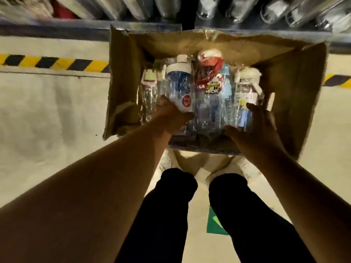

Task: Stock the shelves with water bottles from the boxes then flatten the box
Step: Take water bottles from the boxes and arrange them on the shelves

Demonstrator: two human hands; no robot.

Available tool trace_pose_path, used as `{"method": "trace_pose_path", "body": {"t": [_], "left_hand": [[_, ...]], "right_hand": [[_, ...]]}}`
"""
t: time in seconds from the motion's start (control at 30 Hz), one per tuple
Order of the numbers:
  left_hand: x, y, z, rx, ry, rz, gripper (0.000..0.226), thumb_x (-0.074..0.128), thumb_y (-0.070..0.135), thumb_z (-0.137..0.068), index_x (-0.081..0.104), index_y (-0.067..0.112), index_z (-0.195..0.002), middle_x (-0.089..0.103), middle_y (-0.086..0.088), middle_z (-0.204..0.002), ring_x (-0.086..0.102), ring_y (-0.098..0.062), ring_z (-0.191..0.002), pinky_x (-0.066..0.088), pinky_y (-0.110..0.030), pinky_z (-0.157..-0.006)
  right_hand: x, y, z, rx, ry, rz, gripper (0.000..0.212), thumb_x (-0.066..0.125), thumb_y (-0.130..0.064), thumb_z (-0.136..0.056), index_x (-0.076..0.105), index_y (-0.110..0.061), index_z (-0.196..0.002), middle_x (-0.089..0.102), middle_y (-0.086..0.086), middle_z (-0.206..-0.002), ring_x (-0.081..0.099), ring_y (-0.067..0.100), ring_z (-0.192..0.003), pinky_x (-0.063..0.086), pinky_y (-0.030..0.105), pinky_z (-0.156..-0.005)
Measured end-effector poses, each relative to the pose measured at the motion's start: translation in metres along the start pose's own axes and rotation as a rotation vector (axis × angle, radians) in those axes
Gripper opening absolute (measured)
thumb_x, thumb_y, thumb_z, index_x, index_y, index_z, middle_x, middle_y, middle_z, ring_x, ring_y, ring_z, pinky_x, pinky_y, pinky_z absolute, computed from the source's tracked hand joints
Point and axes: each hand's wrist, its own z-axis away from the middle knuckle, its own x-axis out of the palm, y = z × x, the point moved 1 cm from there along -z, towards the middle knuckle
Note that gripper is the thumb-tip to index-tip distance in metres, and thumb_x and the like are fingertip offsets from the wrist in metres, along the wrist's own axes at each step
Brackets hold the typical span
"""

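An open cardboard box stands on the floor in front of my feet, its flaps spread. Inside lie several plastic-wrapped water bottles. My left hand grips the base of a clear bottle with a white lid and a red round label. My right hand grips the base of a clear bottle with a white cap at the box's right side. Between them lies a red and blue bottle with a cartoon sticker. A pink-capped bottle lies at the far left.
A shelf edge runs along the top with clear bottles standing on it. Yellow and black hazard tape crosses the concrete floor. My legs and shoes are just behind the box. A green floor mark lies between my legs.
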Motion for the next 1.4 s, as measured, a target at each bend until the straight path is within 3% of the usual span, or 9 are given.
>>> {"method": "trace_pose_path", "body": {"t": [0.2, 0.33, 0.5, 0.63, 0.73, 0.93, 1.07, 1.23, 1.4], "left_hand": [[0.015, 0.019, 0.003, -0.028, 0.124, 0.146, 0.133, 0.092, 0.043, -0.057, 0.006, 0.02, -0.156, 0.045, -0.015, -0.147, 0.049, -0.037, -0.131, 0.05, -0.051, -0.102], [-0.002, -0.001, 0.002, 0.044, 0.159, 0.113, 0.106, 0.088, 0.027, -0.072, 0.019, 0.019, -0.153, 0.046, -0.007, -0.143, 0.05, -0.026, -0.127, 0.041, -0.03, -0.094], [-0.035, -0.008, 0.012, 0.106, 0.18, 0.149, 0.097, 0.091, 0.028, -0.069, 0.029, 0.024, -0.144, 0.049, 0.015, -0.106, 0.054, -0.003, -0.094, 0.041, -0.011, -0.072], [-0.044, -0.02, 0.007, 0.123, 0.181, 0.205, 0.095, 0.092, 0.024, -0.067, 0.033, 0.024, -0.142, 0.049, 0.023, -0.097, 0.057, 0.001, -0.09, 0.054, -0.026, -0.081], [-0.041, -0.026, 0.0, 0.147, 0.14, 0.262, 0.092, 0.092, 0.025, -0.067, 0.034, 0.024, -0.139, 0.057, 0.012, -0.109, 0.063, -0.014, -0.103, 0.057, -0.039, -0.092], [-0.039, -0.004, 0.026, 0.188, 0.146, 0.297, 0.095, 0.093, 0.022, -0.064, 0.035, 0.024, -0.139, 0.056, 0.018, -0.104, 0.061, -0.002, -0.094, 0.051, -0.012, -0.067], [-0.048, 0.034, 0.06, 0.212, 0.08, 0.365, 0.067, 0.089, 0.011, -0.069, 0.049, 0.019, -0.121, 0.062, 0.013, -0.096, 0.065, 0.003, -0.078, 0.055, -0.011, -0.064], [-0.069, 0.058, 0.147, 0.206, -0.063, 0.335, 0.061, 0.088, 0.005, -0.07, 0.057, -0.001, -0.121, 0.07, -0.006, -0.092, 0.067, 0.002, -0.064, 0.05, -0.01, -0.056], [-0.121, 0.112, 0.269, 0.294, -0.131, 0.311, 0.054, 0.087, 0.003, -0.069, 0.058, 0.022, -0.11, 0.07, 0.0, -0.098, 0.068, 0.004, -0.072, 0.051, -0.011, -0.059]], "right_hand": [[0.018, 0.018, -0.038, 0.001, 0.02, -0.053, 0.078, 0.075, -0.034, -0.085, 0.032, -0.029, -0.15, 0.033, 0.006, -0.149, 0.041, 0.028, -0.133, 0.043, 0.033, -0.1], [0.034, 0.005, -0.067, 0.067, -0.056, -0.092, 0.08, 0.072, -0.037, -0.088, 0.025, -0.028, -0.153, 0.036, -0.001, -0.146, 0.045, 0.023, -0.127, 0.039, 0.011, -0.079], [0.079, -0.023, -0.098, 0.141, -0.101, -0.279, 0.123, 0.086, -0.051, -0.065, 0.007, -0.024, -0.156, 0.026, 0.008, -0.159, 0.03, 0.035, -0.144, 0.038, 0.047, -0.111], [0.109, -0.036, -0.118, 0.264, 0.001, -0.152, 0.125, 0.083, -0.047, -0.073, -0.007, -0.02, -0.156, 0.012, 0.017, -0.161, 0.016, 0.04, -0.147, 0.03, 0.047, -0.116], [0.118, -0.024, -0.122, 0.205, 0.164, -0.127, 0.106, 0.083, -0.04, -0.075, 0.012, -0.017, -0.151, 0.036, 0.014, -0.147, 0.035, 0.034, -0.135, 0.039, 0.04, -0.107], [0.084, -0.011, -0.099, 0.21, 0.064, -0.343, 0.096, 0.086, -0.03, -0.072, 0.027, -0.014, -0.146, 0.058, 0.006, -0.122, 0.063, 0.023, -0.093, 0.047, 0.023, -0.056], [0.04, -0.014, -0.054, 0.228, 0.023, -0.448, 0.091, 0.087, -0.035, -0.06, 0.041, -0.016, -0.136, 0.063, 0.007, -0.117, 0.066, 0.024, -0.088, 0.049, 0.024, -0.053], [-0.037, -0.027, 0.035, 0.233, 0.026, -0.601, 0.089, 0.091, -0.033, -0.059, 0.045, -0.016, -0.133, 0.065, 0.001, -0.108, 0.066, 0.02, -0.095, 0.058, 0.027, -0.072], [-0.111, -0.056, 0.148, 0.183, 0.025, -0.734, 0.079, 0.092, -0.036, -0.055, 0.054, -0.024, -0.123, 0.068, 0.005, -0.114, 0.067, 0.027, -0.105, 0.056, 0.046, -0.092]]}}
